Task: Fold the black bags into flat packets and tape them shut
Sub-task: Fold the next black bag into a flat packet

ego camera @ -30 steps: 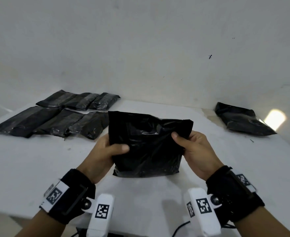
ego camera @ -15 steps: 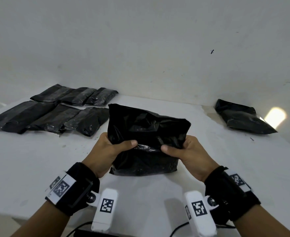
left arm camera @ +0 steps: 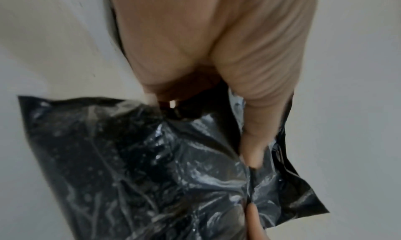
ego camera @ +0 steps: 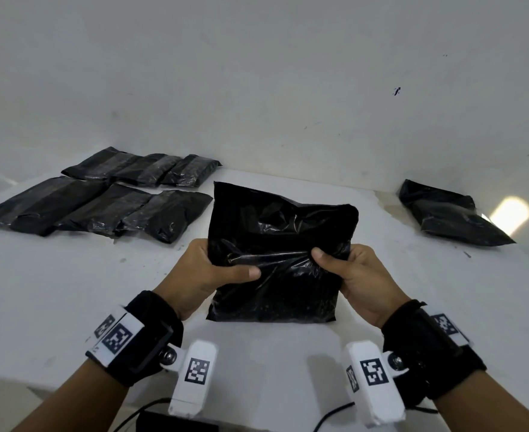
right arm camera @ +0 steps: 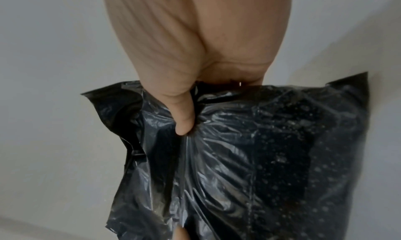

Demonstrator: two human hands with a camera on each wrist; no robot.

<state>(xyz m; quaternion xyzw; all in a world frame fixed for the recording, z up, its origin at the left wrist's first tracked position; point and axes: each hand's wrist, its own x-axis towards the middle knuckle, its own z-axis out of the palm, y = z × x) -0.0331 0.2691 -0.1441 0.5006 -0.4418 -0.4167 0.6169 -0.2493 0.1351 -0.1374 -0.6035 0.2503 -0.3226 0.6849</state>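
Observation:
A filled black plastic bag (ego camera: 275, 257) stands upright on the white table (ego camera: 69, 291) in front of me, its lower edge on the surface. My left hand (ego camera: 207, 272) grips its left side with the thumb across the front. On the other side, my right hand (ego camera: 353, 272) holds it the same way. In the left wrist view the thumb presses into the crinkled bag (left arm camera: 152, 166), and the right wrist view shows the same on the bag (right arm camera: 249, 158). The fingers behind the bag are hidden.
Several flat black packets (ego camera: 107, 204) lie in two rows at the back left of the table. Another loose black bag (ego camera: 447, 216) lies at the back right near a light patch. A white wall rises behind. A dark box and cables (ego camera: 175, 422) sit below the front edge.
Both thumbs have slid inward and down across the bag's front, creasing it at mid height. The bag's top has leaned back a little.

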